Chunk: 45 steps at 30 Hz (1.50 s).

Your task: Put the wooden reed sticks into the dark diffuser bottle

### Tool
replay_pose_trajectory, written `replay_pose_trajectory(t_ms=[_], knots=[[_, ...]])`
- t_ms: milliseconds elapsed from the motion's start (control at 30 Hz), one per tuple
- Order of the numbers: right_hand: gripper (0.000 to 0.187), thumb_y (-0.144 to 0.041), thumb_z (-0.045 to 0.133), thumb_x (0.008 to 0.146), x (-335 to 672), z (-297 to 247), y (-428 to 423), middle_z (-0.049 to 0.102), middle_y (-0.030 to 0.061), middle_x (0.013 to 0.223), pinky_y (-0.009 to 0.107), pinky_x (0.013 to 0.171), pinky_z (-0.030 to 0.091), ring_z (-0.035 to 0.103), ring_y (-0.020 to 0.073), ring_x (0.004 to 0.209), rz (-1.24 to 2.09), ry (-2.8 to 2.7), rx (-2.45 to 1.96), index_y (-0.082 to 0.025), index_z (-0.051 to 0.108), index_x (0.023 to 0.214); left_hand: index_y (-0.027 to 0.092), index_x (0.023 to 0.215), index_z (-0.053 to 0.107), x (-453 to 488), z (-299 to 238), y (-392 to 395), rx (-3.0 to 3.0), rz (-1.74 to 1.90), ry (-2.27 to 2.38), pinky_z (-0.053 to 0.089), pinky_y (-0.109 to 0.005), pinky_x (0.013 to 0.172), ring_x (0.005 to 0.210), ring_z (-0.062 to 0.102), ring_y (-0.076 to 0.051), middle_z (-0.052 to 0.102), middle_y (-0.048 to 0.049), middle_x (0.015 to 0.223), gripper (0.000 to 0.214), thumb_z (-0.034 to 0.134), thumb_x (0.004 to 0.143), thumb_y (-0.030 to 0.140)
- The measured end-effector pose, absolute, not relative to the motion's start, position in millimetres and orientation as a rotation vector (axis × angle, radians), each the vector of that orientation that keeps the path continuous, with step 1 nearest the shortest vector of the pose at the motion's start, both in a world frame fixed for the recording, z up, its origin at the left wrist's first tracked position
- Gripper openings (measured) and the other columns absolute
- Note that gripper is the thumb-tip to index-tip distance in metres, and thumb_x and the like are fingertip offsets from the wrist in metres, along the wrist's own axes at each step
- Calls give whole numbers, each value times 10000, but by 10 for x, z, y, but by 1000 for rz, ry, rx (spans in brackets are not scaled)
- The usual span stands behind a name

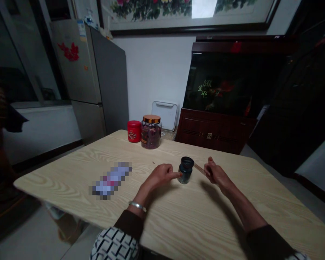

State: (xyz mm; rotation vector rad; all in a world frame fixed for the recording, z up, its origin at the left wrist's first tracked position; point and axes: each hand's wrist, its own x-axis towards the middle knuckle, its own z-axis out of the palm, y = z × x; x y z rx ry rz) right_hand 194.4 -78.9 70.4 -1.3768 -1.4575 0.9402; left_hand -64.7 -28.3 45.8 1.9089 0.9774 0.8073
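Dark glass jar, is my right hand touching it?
Apart: the head view shows the right hand clear of the dark glass jar, holding a thin brown strip that points toward the jar.

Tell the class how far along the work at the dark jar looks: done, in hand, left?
Done: nothing clearly; the copper-lidded glass jar and red tin stand at the far edge. In hand: the left hand has its fingertips at the dark glass jar, and the right hand pinches a thin tan strip beside it. Remaining: the strip looks unfixed, though that can't be confirmed.
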Motion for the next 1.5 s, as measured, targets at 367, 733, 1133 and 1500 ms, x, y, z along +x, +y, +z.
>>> replay_pose_trajectory(t_ms=[367,733,1133,1500], knots=[[784,-958,27,678,2002,2229,-816,198,-57,476,266,452,152,117,95,437,1332,-1543,-785,-244,303,507,217,562,273,-605,1946,-29,1340,721,227,223,-229,446,441,198,-70,239,60,493,744,372,674,945],[773,-951,42,695,1995,1541,-789,203,-68,453,261,459,148,127,86,423,1591,-1485,-724,-239,277,508,201,550,261,-563,1211,70,1145,485,52,161,-191,393,400,148,-48,186,81,455,774,486,588,941],[764,-930,118,741,2072,1381,-728,226,-78,467,233,441,144,136,57,418,1639,-1413,-678,-217,295,532,196,564,287,-526,1103,77,1061,509,-18,190,-180,400,403,175,-50,229,81,467,714,550,687,848],[582,-653,629,773,1911,729,-581,598,77,1018,325,717,464,571,185,813,542,-1747,-1509,-180,592,1109,183,1180,510,-205,144,-22,1329,989,659,487,-277,803,1048,601,-192,569,-121,1268,729,897,567,257]])
